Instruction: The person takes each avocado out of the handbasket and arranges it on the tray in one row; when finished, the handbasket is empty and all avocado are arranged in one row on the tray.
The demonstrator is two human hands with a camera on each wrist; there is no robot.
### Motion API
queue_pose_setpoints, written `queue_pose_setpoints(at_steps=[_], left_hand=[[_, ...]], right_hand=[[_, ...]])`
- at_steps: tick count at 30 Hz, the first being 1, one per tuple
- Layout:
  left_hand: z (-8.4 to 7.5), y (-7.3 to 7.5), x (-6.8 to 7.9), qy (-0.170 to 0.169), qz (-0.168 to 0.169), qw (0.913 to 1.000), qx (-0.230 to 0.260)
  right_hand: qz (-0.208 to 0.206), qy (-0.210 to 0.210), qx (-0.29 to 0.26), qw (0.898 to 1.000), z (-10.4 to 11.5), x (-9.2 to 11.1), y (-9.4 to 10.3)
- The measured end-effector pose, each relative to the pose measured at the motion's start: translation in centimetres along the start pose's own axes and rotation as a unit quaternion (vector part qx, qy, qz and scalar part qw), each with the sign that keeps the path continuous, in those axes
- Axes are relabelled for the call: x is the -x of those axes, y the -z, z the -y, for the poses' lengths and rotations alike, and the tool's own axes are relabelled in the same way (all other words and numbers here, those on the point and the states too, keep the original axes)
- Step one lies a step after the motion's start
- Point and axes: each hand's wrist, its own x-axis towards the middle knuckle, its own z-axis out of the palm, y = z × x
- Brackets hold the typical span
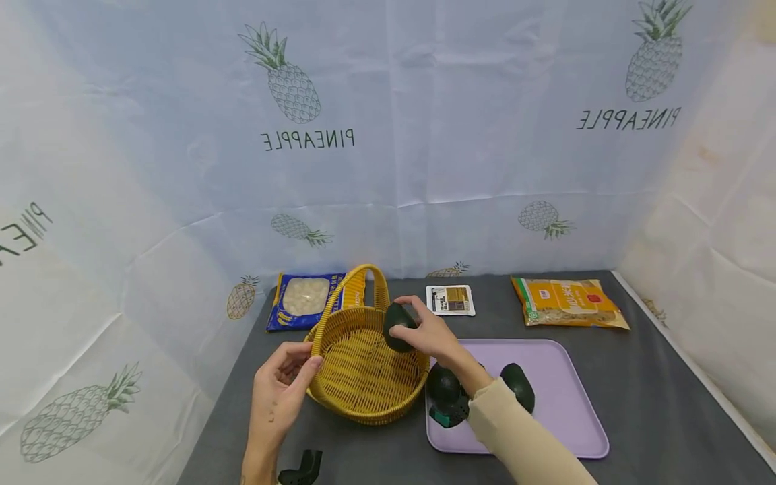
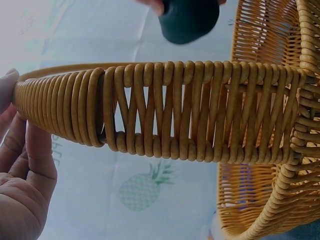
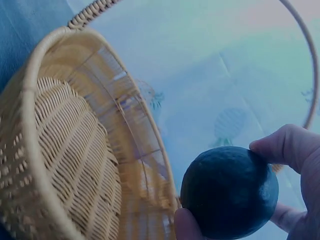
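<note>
My left hand [image 1: 280,384] pinches the tall handle [image 2: 165,112] of a yellow wicker basket [image 1: 366,367] between thumb and fingers. In the head view the basket stands upright, its woven floor bare. My right hand [image 1: 432,333] grips a dark green avocado [image 1: 397,328] above the basket's right rim. Up close in the right wrist view, thumb and fingertips hold that avocado [image 3: 230,192] around its sides, beside the basket wall. More avocados [image 1: 517,387] lie on a lilac tray [image 1: 566,404] to the right, partly hidden by my right forearm.
Behind the basket lies a blue and yellow bag [image 1: 306,296] of whitish pieces. A small white packet [image 1: 450,300] and an orange bag [image 1: 570,302] lie along the back of the dark table [image 1: 655,404]. Pineapple-print curtains [image 1: 424,135] enclose the back and sides.
</note>
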Motion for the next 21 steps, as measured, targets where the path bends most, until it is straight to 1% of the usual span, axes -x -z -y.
queue_pose_setpoints(at_steps=[7, 15, 21], left_hand=[[0.0, -0.2, -0.1, 0.006, 0.001, 1.0, -0.001], [0.0, -0.3, -0.2, 0.01, -0.003, 0.9999, -0.009], [-0.1, -0.3, -0.1, 0.006, -0.008, 0.9999, -0.011]], right_hand=[[-0.036, -0.032, -0.027, 0.998, -1.3, 1.1, 3.0], [-0.056, -0.037, -0.02, 0.998, -2.7, 2.7, 7.7], [-0.077, -0.044, -0.019, 0.996, -3.6, 4.2, 10.4]])
